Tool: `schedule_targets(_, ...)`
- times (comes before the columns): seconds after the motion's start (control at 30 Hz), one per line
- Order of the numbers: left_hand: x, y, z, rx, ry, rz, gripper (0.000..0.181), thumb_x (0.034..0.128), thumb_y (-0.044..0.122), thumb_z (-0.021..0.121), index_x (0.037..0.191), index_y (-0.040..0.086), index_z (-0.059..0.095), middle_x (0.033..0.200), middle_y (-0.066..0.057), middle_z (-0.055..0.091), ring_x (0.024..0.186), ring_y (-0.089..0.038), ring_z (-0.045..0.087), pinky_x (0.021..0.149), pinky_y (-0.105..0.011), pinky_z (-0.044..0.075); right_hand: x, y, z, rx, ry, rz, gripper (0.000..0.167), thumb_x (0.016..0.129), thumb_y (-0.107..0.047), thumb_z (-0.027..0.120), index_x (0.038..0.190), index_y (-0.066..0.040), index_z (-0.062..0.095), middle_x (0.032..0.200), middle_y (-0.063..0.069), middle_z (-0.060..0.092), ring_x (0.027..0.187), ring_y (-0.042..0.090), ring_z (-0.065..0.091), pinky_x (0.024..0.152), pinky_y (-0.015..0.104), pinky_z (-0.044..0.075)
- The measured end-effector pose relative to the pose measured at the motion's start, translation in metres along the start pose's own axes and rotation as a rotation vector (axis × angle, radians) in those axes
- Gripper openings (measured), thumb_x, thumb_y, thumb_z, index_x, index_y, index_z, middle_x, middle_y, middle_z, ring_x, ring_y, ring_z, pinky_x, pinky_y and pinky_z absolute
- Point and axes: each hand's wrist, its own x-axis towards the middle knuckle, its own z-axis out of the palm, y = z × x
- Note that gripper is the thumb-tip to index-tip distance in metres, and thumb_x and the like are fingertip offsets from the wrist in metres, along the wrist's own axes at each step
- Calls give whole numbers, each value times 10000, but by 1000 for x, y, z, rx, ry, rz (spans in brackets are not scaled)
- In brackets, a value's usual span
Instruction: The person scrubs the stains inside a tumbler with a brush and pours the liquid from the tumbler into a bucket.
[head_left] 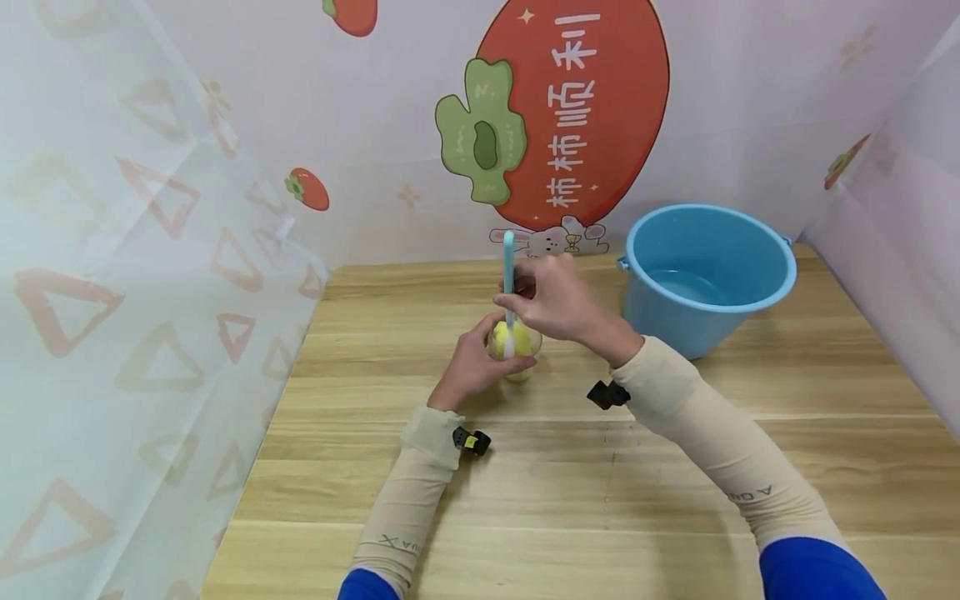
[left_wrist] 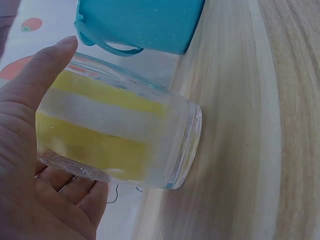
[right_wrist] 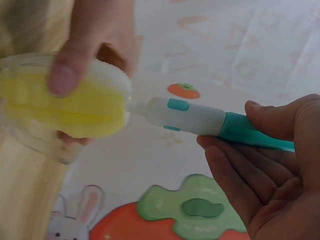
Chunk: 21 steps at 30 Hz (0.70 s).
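Observation:
My left hand [head_left: 474,360] grips a clear glass [left_wrist: 172,137] round its side, thumb on one side and fingers on the other. In the left wrist view the base of the glass is close to the tabletop; I cannot tell whether it touches. A yellow-and-white sponge head [right_wrist: 102,120] of a bottle brush fills the inside of the glass. The brush's white and teal handle [head_left: 509,267] stands up out of the mouth. My right hand [head_left: 558,300] pinches that handle between thumb and fingers, above the glass.
A blue bucket [head_left: 708,321] stands at the back right of the wooden table [head_left: 570,500], just beyond my right hand. A printed cloth [head_left: 397,167] with persimmon pictures hangs behind the table and along its sides.

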Motion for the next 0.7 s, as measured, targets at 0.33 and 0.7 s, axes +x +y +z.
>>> schedule_targets(0.33, 0, 0, -1, -2, 2, 34, 701, 807, 550, 894, 1382, 305, 576, 1173, 59, 714, 1066, -179, 675, 923, -438, 573, -3, -4, -4, 44, 51, -37, 119, 950, -158, 807, 984, -48, 778, 909, 64, 813, 818, 168, 801, 764, 348, 653)
schedule_targets(0.7, -1, 2, -1, -3, -2, 13, 685, 809, 529, 902, 1366, 282, 590, 1190, 53, 713, 1092, -168, 665, 975, -448, 545, -2, -6, -4, 30, 69, -112, 126, 935, -126, 820, 964, -10, 778, 907, 108, 817, 830, 208, 814, 746, 339, 656)
